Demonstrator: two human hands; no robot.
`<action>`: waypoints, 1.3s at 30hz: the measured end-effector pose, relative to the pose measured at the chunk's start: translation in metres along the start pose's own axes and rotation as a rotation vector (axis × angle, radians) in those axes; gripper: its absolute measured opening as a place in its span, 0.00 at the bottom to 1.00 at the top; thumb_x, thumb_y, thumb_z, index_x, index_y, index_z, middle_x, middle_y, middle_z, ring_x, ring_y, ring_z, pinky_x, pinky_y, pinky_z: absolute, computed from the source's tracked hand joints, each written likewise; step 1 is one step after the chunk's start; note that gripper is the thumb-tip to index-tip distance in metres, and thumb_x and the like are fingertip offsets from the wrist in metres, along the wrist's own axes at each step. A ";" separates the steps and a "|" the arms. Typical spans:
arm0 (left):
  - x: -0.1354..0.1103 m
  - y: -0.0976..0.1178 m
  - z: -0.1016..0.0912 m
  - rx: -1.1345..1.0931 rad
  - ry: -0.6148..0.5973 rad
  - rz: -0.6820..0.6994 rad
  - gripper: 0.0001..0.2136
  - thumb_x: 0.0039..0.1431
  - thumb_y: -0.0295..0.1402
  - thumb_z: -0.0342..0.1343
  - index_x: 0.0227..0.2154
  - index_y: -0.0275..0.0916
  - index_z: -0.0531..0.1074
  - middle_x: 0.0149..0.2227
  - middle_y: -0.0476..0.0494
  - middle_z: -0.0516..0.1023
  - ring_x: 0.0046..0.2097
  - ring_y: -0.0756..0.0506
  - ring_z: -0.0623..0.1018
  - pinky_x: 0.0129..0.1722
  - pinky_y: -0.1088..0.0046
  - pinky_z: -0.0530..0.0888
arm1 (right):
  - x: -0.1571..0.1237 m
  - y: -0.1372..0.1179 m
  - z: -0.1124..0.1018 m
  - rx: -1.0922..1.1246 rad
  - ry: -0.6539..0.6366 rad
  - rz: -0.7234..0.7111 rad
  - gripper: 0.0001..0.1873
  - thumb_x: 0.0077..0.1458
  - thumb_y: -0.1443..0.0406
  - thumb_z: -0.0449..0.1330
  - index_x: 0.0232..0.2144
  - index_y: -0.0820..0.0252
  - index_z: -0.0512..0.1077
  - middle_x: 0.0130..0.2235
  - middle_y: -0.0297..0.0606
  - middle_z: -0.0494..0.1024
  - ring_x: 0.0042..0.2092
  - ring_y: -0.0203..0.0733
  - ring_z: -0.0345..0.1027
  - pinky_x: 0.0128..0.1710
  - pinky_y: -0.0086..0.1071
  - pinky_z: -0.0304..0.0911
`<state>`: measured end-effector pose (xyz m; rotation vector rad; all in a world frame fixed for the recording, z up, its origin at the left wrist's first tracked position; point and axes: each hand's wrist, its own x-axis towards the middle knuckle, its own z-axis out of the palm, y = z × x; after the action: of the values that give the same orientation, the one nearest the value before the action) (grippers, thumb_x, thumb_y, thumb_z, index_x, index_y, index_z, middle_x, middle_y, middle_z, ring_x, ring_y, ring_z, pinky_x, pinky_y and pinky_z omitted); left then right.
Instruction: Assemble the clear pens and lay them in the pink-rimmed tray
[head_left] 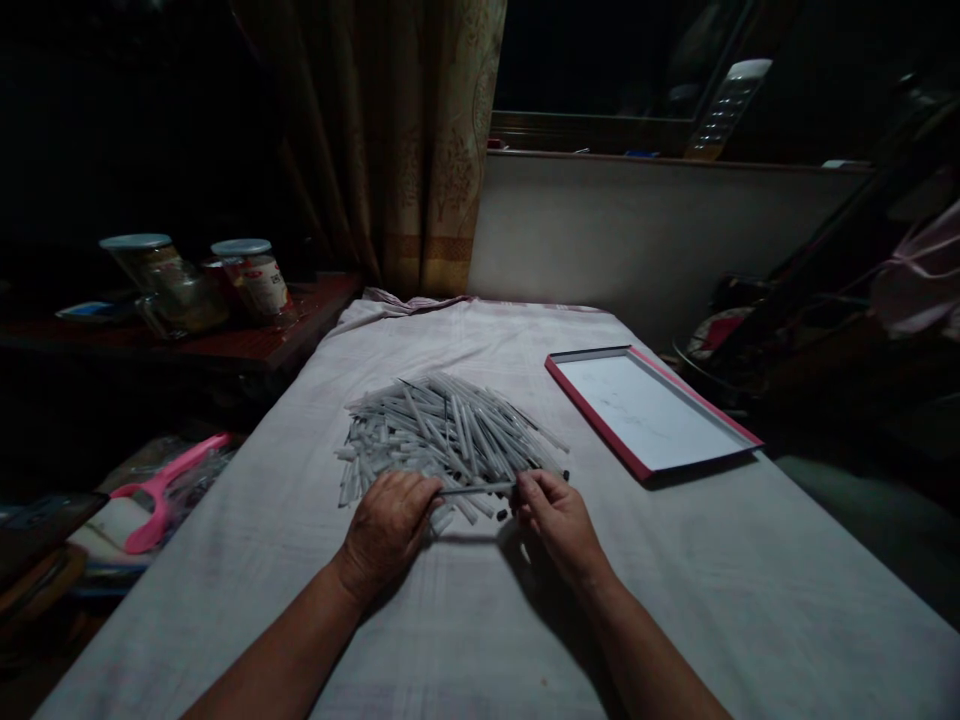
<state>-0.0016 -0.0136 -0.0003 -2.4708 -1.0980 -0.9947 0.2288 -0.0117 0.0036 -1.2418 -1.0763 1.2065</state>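
A slim pen (476, 489) with a greyish barrel lies level between my two hands, just above the cloth. My left hand (391, 520) is closed round its left end. With thumb and fingertips, my right hand (551, 515) pinches the right end; whether a cap sits there is hidden by the fingers. Behind both hands spreads a heap of clear and grey pens (450, 425), lying in many directions. A small black piece, perhaps a pen cap (502, 515), rests on the cloth near my right fingertips.
To the right of the heap lies a shallow red-edged box lid (600, 425) with a white inside. A pale cloth (480, 640) covers the table. At left, jars (259, 280) stand on a dark red side table (315, 310); a pink plastic item (161, 500) sits lower down.
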 end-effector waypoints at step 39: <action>-0.020 0.007 -0.005 -0.279 -0.353 -0.296 0.14 0.67 0.35 0.44 0.34 0.40 0.74 0.30 0.47 0.81 0.31 0.47 0.79 0.32 0.74 0.70 | -0.006 0.003 -0.012 -0.003 -0.063 -0.060 0.15 0.41 0.54 0.68 0.28 0.59 0.79 0.23 0.32 0.74 0.26 0.37 0.66 0.27 0.30 0.62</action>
<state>-0.0085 -0.0320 -0.0100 -2.8442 -1.5680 -0.8532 0.2404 -0.0191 0.0000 -1.1717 -1.1541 1.2056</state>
